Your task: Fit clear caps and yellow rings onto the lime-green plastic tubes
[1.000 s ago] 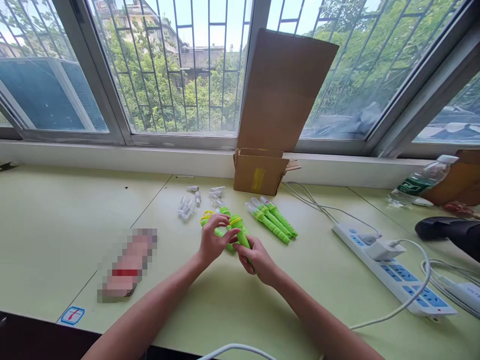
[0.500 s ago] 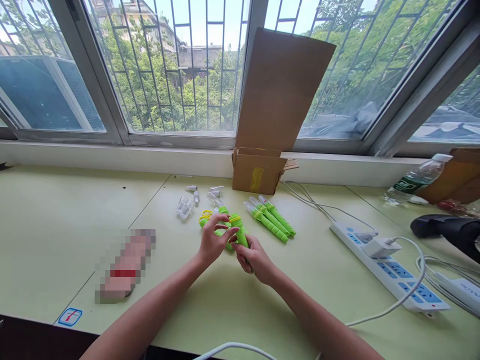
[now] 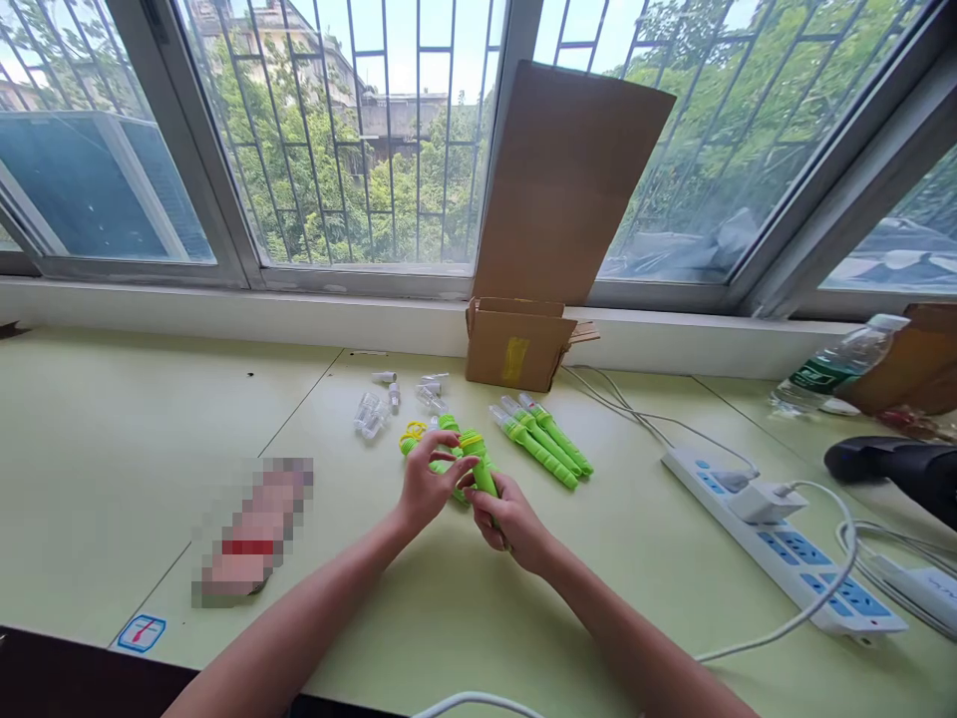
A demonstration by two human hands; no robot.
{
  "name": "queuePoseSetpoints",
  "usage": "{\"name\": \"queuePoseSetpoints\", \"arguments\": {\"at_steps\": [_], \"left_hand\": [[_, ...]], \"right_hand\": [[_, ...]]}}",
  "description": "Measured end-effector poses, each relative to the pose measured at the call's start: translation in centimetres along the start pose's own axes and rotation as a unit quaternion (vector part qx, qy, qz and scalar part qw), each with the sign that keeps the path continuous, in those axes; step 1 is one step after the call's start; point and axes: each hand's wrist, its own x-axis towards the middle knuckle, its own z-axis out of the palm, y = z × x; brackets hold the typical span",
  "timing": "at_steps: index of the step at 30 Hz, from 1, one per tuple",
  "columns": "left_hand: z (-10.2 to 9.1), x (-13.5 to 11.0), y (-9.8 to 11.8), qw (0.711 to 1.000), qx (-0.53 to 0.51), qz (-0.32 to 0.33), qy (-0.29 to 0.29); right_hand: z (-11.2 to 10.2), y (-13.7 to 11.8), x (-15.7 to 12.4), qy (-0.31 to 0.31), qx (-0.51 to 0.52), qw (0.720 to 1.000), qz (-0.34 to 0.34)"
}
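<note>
A green plastic tube (image 3: 484, 477) with a yellow ring (image 3: 471, 440) round its wider top end stands tilted in my right hand (image 3: 512, 519), whose fingers wrap its lower part. My left hand (image 3: 429, 489) is at the upper end, thumb and forefinger curled against the tube just by the ring. Behind my left hand lie more green tubes (image 3: 447, 423), partly hidden, and loose yellow rings (image 3: 414, 431). Clear plastic caps (image 3: 370, 413) and small white-and-clear pieces (image 3: 394, 397) lie farther back. To the right, three green tubes with clear tips (image 3: 539, 441) lie side by side.
An open cardboard box (image 3: 517, 344) stands against the window sill. On the right are a white power strip (image 3: 778, 543) with plugs and cables, a water bottle (image 3: 837, 369) and a black object (image 3: 889, 469). A blurred-out item (image 3: 254, 534) lies left on the green table (image 3: 359, 638).
The view has shifted slightly, moving most things a little to the right in the picture. Both hands keep nearly the same hold on the green tube.
</note>
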Motion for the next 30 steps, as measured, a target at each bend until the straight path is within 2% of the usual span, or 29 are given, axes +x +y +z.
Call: {"name": "queuePoseSetpoints", "arguments": {"at_steps": [30], "left_hand": [[-0.12, 0.15, 0.16, 1.0, 0.012, 0.008, 0.002]], "right_hand": [[-0.22, -0.61, -0.12, -0.011, -0.003, 1.0, 0.014]]}}
